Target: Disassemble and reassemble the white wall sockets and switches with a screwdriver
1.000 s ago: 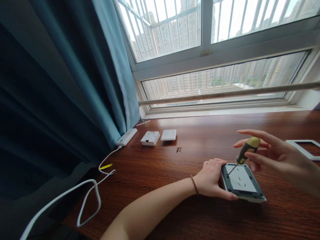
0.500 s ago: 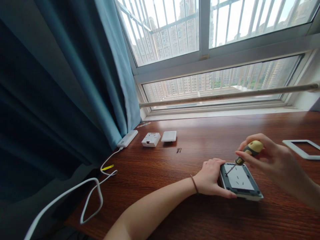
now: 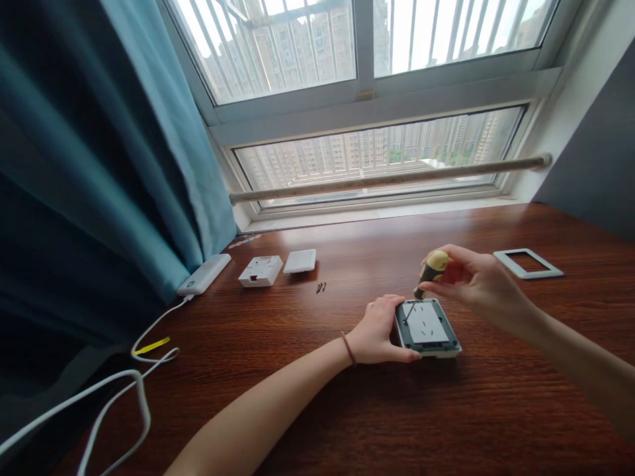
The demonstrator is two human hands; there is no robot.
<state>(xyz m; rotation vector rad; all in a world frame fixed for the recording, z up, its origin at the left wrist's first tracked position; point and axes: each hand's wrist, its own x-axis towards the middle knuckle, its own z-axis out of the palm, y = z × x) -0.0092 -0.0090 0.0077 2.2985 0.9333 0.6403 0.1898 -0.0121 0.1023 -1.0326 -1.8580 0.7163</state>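
A wall socket (image 3: 425, 324) with a white face and grey surround lies flat on the wooden table, its slots facing up. My left hand (image 3: 381, 330) grips its left side, thumb along the near edge and fingers at the far left corner. In my right hand (image 3: 471, 281) is a small yellow-and-grey screwdriver (image 3: 430, 271), held tilted. Its tip meets the left side of the grey surround, at what looks like a screw hole. Beyond my right hand lies a white rectangular cover frame (image 3: 550, 270).
Several small screws (image 3: 321, 287) lie left of the socket. Behind them sit a white switch plate (image 3: 300, 260) and a white mounting box (image 3: 260, 271). A white power bank (image 3: 204, 274) with a white cable (image 3: 143, 406) is by the blue curtain (image 3: 163, 165).
The whole view has shifted, so the objects appear farther left. The screwdriver stands more upright, its tip still at the socket's left side. My left hand keeps its grip.
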